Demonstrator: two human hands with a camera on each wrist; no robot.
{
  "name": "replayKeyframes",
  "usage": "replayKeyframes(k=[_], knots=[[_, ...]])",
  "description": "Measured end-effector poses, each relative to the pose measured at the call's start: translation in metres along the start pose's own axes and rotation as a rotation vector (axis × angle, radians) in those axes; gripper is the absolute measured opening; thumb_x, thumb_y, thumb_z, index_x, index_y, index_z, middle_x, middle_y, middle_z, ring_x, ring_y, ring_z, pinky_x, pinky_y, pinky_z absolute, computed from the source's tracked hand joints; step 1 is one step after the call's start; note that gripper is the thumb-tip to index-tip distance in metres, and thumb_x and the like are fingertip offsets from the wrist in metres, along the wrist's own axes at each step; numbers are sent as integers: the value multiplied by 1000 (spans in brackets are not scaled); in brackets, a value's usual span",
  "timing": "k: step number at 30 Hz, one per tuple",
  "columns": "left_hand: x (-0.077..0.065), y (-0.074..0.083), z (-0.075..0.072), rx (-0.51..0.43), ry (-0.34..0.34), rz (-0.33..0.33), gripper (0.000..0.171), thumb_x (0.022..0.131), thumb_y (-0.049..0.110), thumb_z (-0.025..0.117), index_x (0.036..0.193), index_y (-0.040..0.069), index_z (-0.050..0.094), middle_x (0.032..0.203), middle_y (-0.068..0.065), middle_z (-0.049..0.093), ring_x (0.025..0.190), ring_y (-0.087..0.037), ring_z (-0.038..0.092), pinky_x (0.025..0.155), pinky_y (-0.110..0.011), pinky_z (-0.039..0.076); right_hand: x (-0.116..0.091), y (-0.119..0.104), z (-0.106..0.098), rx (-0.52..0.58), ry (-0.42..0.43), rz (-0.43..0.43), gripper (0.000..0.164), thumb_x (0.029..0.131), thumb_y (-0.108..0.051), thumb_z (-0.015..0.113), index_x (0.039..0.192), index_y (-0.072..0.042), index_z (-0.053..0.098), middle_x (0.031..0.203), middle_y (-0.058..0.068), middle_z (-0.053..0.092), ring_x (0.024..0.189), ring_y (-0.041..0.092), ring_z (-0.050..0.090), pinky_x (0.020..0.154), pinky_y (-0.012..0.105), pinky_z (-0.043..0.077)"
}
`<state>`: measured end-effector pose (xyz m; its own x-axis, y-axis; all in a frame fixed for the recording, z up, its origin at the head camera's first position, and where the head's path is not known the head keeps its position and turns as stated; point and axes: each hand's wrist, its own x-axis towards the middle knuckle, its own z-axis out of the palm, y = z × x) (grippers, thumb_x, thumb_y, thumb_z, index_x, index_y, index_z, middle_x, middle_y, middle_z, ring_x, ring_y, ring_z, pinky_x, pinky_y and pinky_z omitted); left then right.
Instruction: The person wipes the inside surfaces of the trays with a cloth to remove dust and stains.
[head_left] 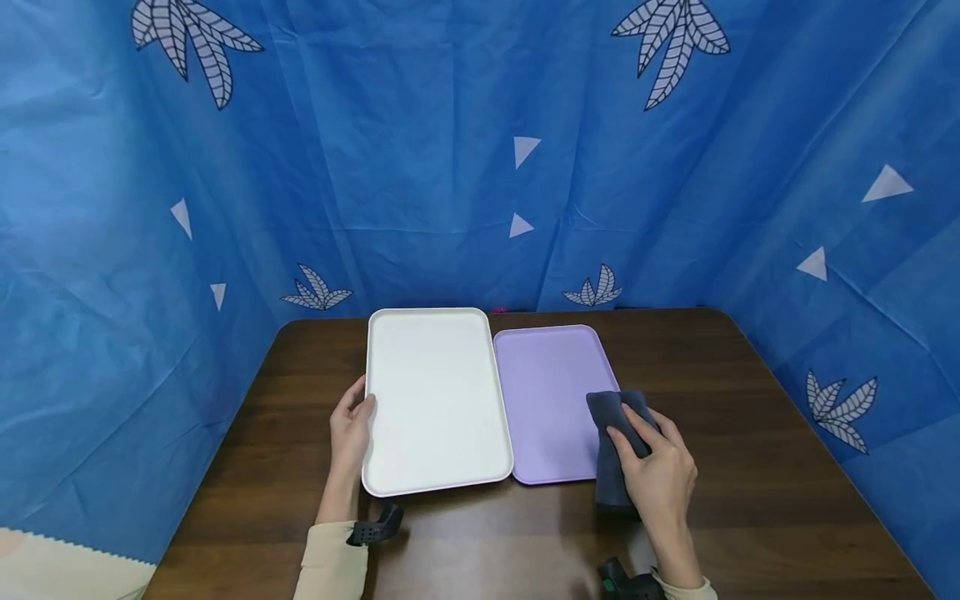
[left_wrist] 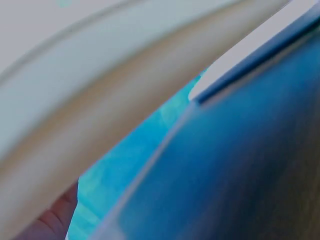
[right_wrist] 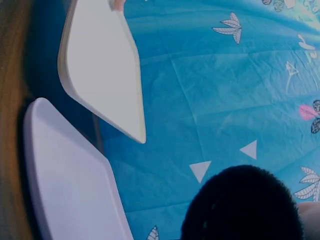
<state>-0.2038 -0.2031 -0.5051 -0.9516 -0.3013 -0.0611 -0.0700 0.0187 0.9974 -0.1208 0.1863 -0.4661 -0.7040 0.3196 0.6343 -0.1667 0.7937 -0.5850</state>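
A white tray (head_left: pixel 438 400) is gripped at its left edge by my left hand (head_left: pixel 350 429), thumb over the rim. In the right wrist view the white tray (right_wrist: pixel 102 65) is raised off the table and tilted. Its pale rim (left_wrist: pixel 100 105) fills much of the left wrist view, hiding most of that hand. Beside it, a purple tray (head_left: pixel 551 400) lies on the table, its left edge partly overlapped by the white one. My right hand (head_left: pixel 663 467) pinches a folded dark grey cloth (head_left: pixel 613 467), which overlaps the purple tray's right edge in the head view.
Both trays stand on or over a dark brown wooden table (head_left: pixel 757 433). A blue patterned curtain (head_left: pixel 420 167) encloses the back and both sides. Each wrist wears a black strap device, such as the left wrist strap (head_left: pixel 375 527).
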Motion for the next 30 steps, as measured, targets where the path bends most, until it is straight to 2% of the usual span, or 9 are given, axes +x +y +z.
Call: replayKeyframes(k=[3, 5, 9, 13, 18, 22, 25, 30], knots=[[-4, 12, 5, -39, -1, 35, 42, 102, 19, 51, 145, 16, 48, 122, -12, 66, 84, -1, 66, 70, -19, 54, 6, -2, -2, 15, 22, -18, 42, 70, -7, 87, 110, -4, 75, 112, 26, 66, 88, 46, 66, 63, 60, 52], [-7, 21, 9, -67, -2, 57, 42, 102, 19, 52, 144, 16, 50, 112, -1, 70, 82, -2, 67, 69, -20, 55, 12, -5, -3, 22, 27, -13, 41, 71, -7, 86, 111, -4, 74, 113, 26, 66, 91, 46, 66, 66, 60, 52], [-13, 37, 20, -139, -14, 126, 42, 101, 16, 54, 142, 13, 51, 100, 11, 72, 82, -5, 69, 70, -21, 57, 26, -13, -3, 46, 34, -3, 41, 73, -7, 85, 113, -4, 73, 117, 25, 65, 98, 45, 64, 72, 60, 52], [-18, 51, 33, -204, -38, 210, 42, 100, 14, 54, 142, 10, 51, 104, 10, 72, 86, -6, 71, 72, -22, 58, 44, -24, 0, 100, 55, -22, 42, 74, -8, 85, 115, -5, 73, 118, 24, 65, 103, 43, 63, 77, 58, 51], [-26, 63, 50, -297, -75, 278, 42, 100, 11, 54, 142, 7, 50, 108, 8, 72, 91, -7, 71, 75, -24, 59, 67, -40, 6, 168, 83, -59, 42, 75, -9, 84, 115, -5, 73, 118, 22, 65, 104, 41, 63, 79, 57, 52], [-33, 65, 57, -351, -81, 302, 42, 100, 8, 54, 142, 5, 50, 108, 8, 73, 92, -8, 72, 76, -24, 59, 85, -56, 12, 205, 99, -98, 41, 75, -7, 83, 114, -4, 72, 118, 24, 65, 104, 41, 63, 79, 58, 52], [-36, 64, 61, -355, -84, 332, 42, 99, 7, 54, 141, 5, 50, 106, 8, 73, 93, -9, 72, 76, -25, 59, 98, -67, 18, 220, 101, -115, 41, 76, -7, 83, 115, -4, 72, 119, 24, 65, 105, 41, 62, 80, 58, 53], [-38, 63, 64, -359, -96, 369, 43, 99, 6, 55, 142, 4, 50, 105, 9, 74, 94, -9, 72, 77, -26, 59, 118, -87, 30, 230, 62, -113, 40, 79, -14, 82, 117, -7, 72, 122, 22, 64, 109, 39, 62, 85, 56, 53]])
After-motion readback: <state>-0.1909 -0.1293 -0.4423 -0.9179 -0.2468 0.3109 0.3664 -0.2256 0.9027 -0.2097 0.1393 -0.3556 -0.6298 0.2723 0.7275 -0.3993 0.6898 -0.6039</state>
